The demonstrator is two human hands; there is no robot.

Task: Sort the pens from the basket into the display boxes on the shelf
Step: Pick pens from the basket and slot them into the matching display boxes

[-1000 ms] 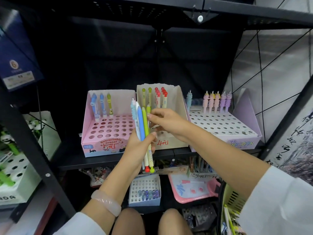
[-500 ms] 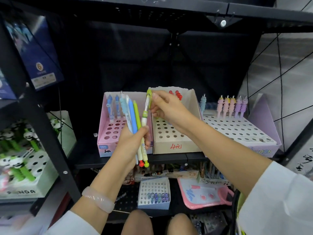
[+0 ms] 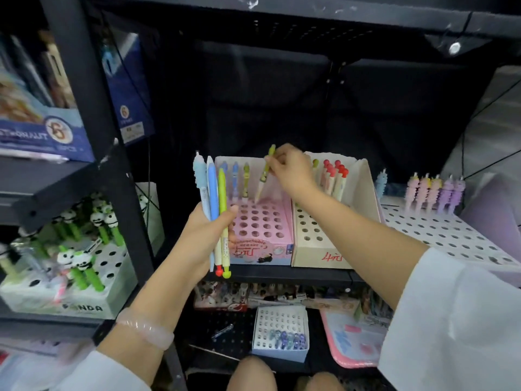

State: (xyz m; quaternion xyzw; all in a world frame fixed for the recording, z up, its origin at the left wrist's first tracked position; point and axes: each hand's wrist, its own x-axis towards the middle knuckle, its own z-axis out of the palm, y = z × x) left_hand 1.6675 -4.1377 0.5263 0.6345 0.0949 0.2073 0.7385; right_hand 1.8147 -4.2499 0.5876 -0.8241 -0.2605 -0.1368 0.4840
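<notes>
My left hand (image 3: pixel 204 235) grips a bundle of pens (image 3: pixel 212 204), pale blue, blue and green, upright in front of the pink display box (image 3: pixel 260 244). My right hand (image 3: pixel 291 172) pinches a single green pen (image 3: pixel 264 176), tilted, its tip just above the back row of holes in the pink box. Three pens (image 3: pixel 235 176) stand in that back row. The beige display box (image 3: pixel 324 244) to the right holds red-topped pens (image 3: pixel 334 176). The white and purple box (image 3: pixel 451 235) further right carries pastel pens (image 3: pixel 434 193). The basket is out of view.
A black shelf post (image 3: pixel 93 136) stands left of my left hand. Beyond it sits a panda pen box (image 3: pixel 64 277) with blue cartons (image 3: pixel 42 128) above. Below the shelf are a small white box (image 3: pixel 282 334) and a pink tray (image 3: pixel 355 342).
My right hand pulled one green pen out of the bundle and carried it left, from over the beige box to above the pink box. The camera moved closer and leftwards.
</notes>
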